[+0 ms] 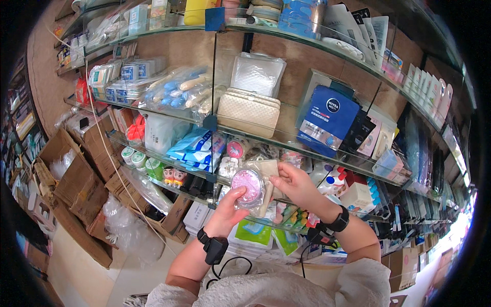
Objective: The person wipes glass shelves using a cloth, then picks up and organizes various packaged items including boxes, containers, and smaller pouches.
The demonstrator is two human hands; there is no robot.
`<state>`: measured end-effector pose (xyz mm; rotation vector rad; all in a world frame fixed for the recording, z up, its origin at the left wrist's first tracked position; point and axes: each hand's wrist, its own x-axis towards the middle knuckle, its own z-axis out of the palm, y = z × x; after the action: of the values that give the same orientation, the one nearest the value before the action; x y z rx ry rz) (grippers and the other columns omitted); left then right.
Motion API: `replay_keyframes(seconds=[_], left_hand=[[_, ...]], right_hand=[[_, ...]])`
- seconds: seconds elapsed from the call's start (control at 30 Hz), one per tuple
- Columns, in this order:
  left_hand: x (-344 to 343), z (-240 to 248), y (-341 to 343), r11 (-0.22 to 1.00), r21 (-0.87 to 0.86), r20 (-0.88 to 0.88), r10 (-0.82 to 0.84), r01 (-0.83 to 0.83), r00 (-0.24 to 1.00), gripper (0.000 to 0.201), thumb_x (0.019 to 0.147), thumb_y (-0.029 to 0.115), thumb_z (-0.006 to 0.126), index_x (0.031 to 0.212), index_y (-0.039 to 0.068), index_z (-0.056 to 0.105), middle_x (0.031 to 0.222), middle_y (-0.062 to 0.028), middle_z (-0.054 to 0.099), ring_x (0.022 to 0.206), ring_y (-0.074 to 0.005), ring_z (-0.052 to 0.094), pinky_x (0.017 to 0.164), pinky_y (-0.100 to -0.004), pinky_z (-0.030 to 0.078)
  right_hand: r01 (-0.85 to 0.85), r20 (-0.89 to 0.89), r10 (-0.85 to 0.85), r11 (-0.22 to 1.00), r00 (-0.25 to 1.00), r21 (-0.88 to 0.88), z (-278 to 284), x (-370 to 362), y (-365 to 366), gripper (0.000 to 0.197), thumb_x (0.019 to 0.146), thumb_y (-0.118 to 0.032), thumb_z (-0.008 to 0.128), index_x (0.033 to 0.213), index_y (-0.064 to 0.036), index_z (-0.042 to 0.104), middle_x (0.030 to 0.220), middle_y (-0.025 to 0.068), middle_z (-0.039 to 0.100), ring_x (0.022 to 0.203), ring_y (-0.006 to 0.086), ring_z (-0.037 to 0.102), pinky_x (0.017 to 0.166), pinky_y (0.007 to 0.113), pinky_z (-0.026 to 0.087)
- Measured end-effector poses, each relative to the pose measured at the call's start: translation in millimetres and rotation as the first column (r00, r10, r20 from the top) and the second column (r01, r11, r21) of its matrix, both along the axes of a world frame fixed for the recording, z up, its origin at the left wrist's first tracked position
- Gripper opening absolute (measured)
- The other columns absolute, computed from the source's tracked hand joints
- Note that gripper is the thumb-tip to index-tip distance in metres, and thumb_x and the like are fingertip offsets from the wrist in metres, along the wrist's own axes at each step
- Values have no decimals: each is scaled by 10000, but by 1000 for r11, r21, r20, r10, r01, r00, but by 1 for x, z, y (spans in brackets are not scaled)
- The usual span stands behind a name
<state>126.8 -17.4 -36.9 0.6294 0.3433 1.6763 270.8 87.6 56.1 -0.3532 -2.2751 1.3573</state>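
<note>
My left hand (226, 211) is closed on a round pink glittery case (247, 184) in clear wrapping, with the thumb pressed on its face. Beside the case, my right hand (298, 188) pinches a flat beige piece (268, 168) near its right edge. Whether that piece lies in the same clear bag as the case, I cannot tell. Both hands are in front of a lower glass shelf crowded with small packaged goods. Just behind them is a packet with a pink round picture (236, 149). A black band is on each wrist.
Glass shelves (245, 126) cross the view with thin exposed edges. A quilted beige pouch (249, 113) and a blue box (328, 118) stand above the hands. Open cardboard boxes (76, 176) and clear plastic wrap (128, 225) are at lower left. Green packets (254, 233) lie below.
</note>
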Motion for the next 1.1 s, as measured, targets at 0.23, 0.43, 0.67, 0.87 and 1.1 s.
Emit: replay_keyframes(seconds=[0.23, 0.43, 0.67, 0.87, 1.1], left_hand=[[17, 21, 0, 996, -84, 172, 17, -3, 985, 585, 756, 319, 546, 1261, 60, 400, 1219, -128, 501, 1132, -303, 478, 976, -476, 356], [25, 29, 4, 979, 8, 370, 188, -205, 910, 511, 739, 250, 523, 1210, 65, 455, 1179, -103, 521, 1095, -255, 492, 979, -417, 343], [26, 18, 11, 961, -6, 215, 271, -276, 938, 403, 835, 245, 466, 1184, 44, 457, 1150, -95, 532, 1084, -229, 499, 963, -390, 353], [10, 10, 9, 983, 0, 323, 171, -181, 931, 399, 820, 283, 444, 1129, 37, 500, 1093, -107, 565, 1036, -246, 528, 933, -397, 380], [11, 16, 9, 953, -93, 222, 302, -288, 927, 474, 798, 331, 442, 1180, 53, 475, 1127, -124, 544, 1046, -266, 525, 932, -397, 402]], right_hand=[[213, -84, -203, 969, 976, 128, -14, -5, 7, 218, 890, -141, 517, 1033, 23, 494, 780, 33, 604, 717, 67, 526, 620, 240, 435], [265, -279, -287, 957, 916, -117, -35, -11, 10, 241, 896, -158, 508, 1059, 18, 490, 765, 36, 579, 696, 54, 486, 612, 216, 405], [144, -118, -156, 984, 981, -102, -34, -7, -11, 330, 901, -158, 500, 1176, 9, 430, 917, 95, 580, 876, 115, 536, 746, 241, 432], [-80, -152, 36, 951, 988, -298, -28, -4, -16, 507, 852, -77, 565, 1279, -3, 302, 1144, 103, 491, 1017, 164, 505, 844, 288, 436], [-124, -112, 93, 939, 989, -321, -24, -6, -32, 726, 778, -62, 653, 1340, -45, 192, 1237, 93, 419, 1107, 165, 462, 888, 299, 427]])
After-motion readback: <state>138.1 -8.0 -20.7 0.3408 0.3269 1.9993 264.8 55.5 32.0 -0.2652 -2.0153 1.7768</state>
